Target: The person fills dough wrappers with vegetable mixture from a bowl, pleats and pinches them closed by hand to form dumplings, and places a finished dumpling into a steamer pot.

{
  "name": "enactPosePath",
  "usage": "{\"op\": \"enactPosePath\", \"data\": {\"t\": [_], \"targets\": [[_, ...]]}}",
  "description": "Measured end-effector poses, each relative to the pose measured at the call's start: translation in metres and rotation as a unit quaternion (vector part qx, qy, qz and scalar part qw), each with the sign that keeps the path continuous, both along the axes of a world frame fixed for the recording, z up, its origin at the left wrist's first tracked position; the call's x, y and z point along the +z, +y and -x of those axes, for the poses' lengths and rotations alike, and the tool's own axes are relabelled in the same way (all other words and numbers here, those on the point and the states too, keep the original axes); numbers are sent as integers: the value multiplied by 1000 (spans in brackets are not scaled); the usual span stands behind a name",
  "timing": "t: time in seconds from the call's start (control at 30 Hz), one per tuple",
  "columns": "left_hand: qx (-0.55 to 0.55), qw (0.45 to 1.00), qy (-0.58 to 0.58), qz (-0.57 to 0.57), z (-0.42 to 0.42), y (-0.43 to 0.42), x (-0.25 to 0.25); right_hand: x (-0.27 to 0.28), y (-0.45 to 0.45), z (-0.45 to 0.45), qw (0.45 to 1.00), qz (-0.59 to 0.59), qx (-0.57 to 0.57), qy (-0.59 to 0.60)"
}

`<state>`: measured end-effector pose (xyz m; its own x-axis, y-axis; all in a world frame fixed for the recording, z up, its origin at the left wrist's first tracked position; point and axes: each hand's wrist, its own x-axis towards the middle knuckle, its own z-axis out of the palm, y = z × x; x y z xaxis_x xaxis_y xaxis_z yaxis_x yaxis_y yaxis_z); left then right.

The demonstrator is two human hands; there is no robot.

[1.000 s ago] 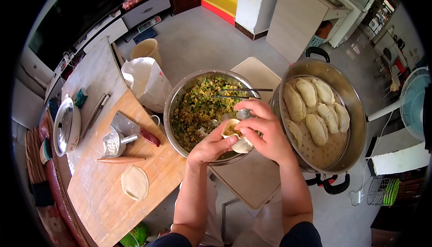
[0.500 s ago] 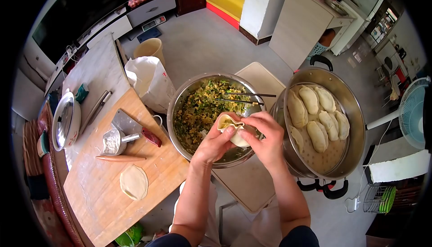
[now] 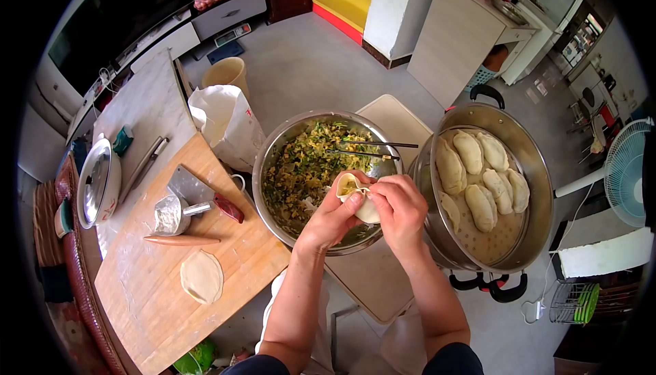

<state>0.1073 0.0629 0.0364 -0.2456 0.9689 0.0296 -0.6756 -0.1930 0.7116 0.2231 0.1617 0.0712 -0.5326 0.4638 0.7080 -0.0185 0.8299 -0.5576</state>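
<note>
Between my two hands is a dumpling [image 3: 369, 209] of pale dough, partly pinched together, with an opening at its upper left showing some filling. My left hand [image 3: 329, 221] cups it from the left, thumb on the dough. The fingers of my right hand [image 3: 400, 212] pinch its edge. Both hands are over the near right rim of a steel bowl [image 3: 268, 219] of chopped green and yellow filling [image 3: 307, 163]. Black chopsticks [image 3: 372, 149] lie across the bowl's right side. At the right, a large steamer pot [image 3: 540, 238] holds several finished dumplings [image 3: 482, 207].
On the wooden board [image 3: 253, 265] at left lie a flat dough round [image 3: 202, 277], a rolling pin [image 3: 181, 240], a cleaver [image 3: 195, 187] and a metal cup of flour [image 3: 168, 216]. A lidded pot [image 3: 99, 183] stands farther left. Behind the board is a white bag [image 3: 225, 122]. A fan [image 3: 625, 170] stands far right.
My right fingers have shifted along the dough edge and drawn together, and more of the dumpling's edge is pinched. My left hand keeps cupping it.
</note>
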Motion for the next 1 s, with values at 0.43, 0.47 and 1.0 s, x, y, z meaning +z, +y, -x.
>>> {"op": "enactPosePath", "data": {"t": [0.43,0.47,1.0], "targets": [[14,999,38,14,-2,-4,5,4,1,-1,998,48,27,-23],[8,999,40,5,-1,-5,4,2,2,0,999,36,26,-21],[53,992,-84,-81,17,-5,1,-21,11,3,828,480,289,-15]]}}
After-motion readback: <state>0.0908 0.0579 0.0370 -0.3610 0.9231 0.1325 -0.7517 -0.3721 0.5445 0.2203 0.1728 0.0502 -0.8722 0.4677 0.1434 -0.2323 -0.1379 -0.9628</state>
